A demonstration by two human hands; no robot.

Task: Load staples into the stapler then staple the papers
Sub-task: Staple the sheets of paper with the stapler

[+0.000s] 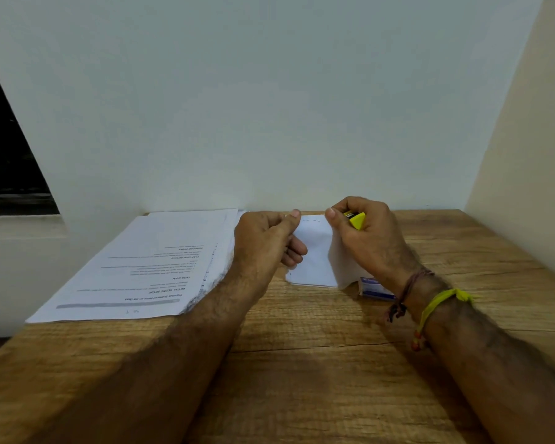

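Gripping the yellow stapler [355, 220] in my right hand [366, 238] — left hand [265, 241] pinching something tiny, staples I'd guess — over the small sheet [314, 261] near the desk's [302, 363] far edge, ready for loading.

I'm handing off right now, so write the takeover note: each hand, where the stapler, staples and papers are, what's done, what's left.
Left hand: fingers curled, thumb and forefinger pinching something tiny, possibly staples; too small to confirm.
Right hand: grips the yellow stapler, raised above the small white sheet.
Staple box: on the wooden desk, under the right wrist.
Paper stack: flat at the left, against the wall.
Done: stapler picked up. The small sheet shows staple-like marks.
Left: loading cannot be confirmed. Whether the stack is stapled cannot be told from here.
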